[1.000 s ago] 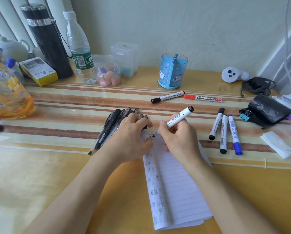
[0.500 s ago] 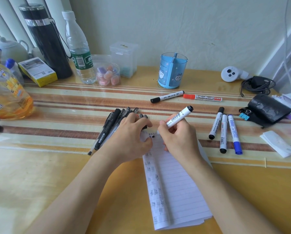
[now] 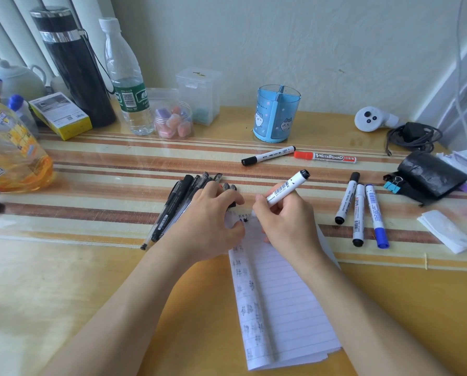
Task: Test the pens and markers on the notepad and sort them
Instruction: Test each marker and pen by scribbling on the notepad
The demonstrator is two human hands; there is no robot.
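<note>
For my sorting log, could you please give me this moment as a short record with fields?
right hand: grips white marker, tip down at notepad top
left hand: rests on notepad's top left corner, fingers curled
left of notepad: bunch of black pens
right of notepad: three markers, one blue-capped
near blue pen holder: black-capped marker, red-capped whiteboard marker
</note>
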